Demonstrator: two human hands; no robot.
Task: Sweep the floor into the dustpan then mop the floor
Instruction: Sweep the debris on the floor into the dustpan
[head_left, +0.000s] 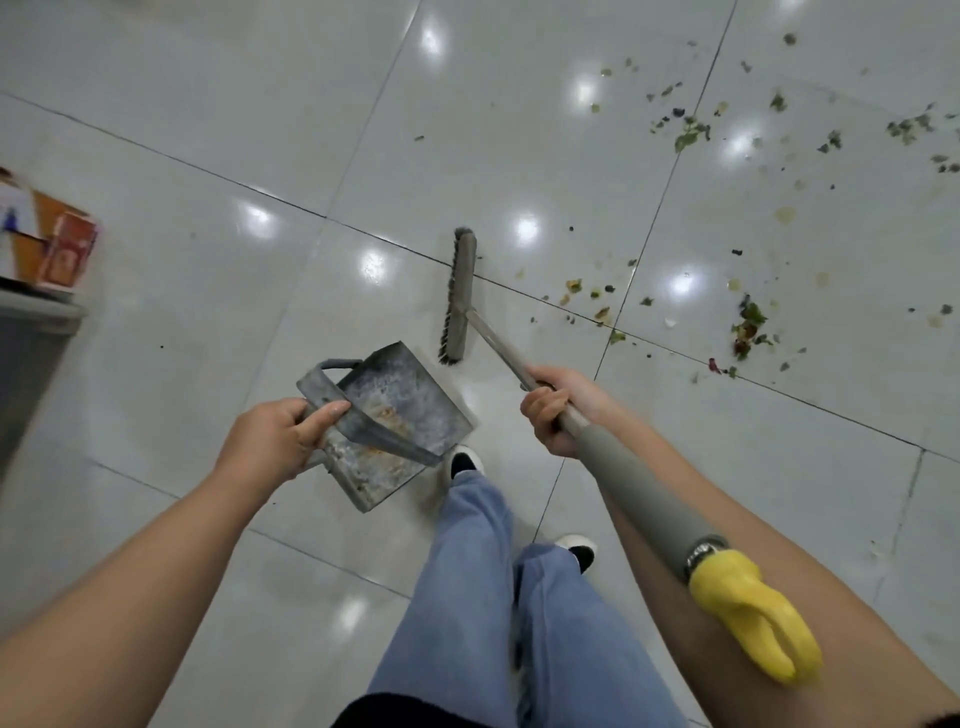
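Note:
My left hand (278, 439) grips the handle of a worn grey metal dustpan (395, 415), held off the floor and tilted, its open mouth toward the broom. My right hand (558, 410) grips the grey broom handle (639, 493), which ends in a yellow cap (753, 618) near my forearm. The broom head (460, 296) rests bristles-down on the white tiled floor (260, 156), just beyond the dustpan. Scattered leaf scraps and crumbs (748, 327) lie to the right of the broom head, with more debris (691, 132) at the upper right.
My legs in blue jeans (498, 597) and dark shoes stand below the dustpan. A grey bin or counter edge (31, 353) with orange boxes (65, 249) on it sits at the left edge. Dark grout lines cross the glossy floor.

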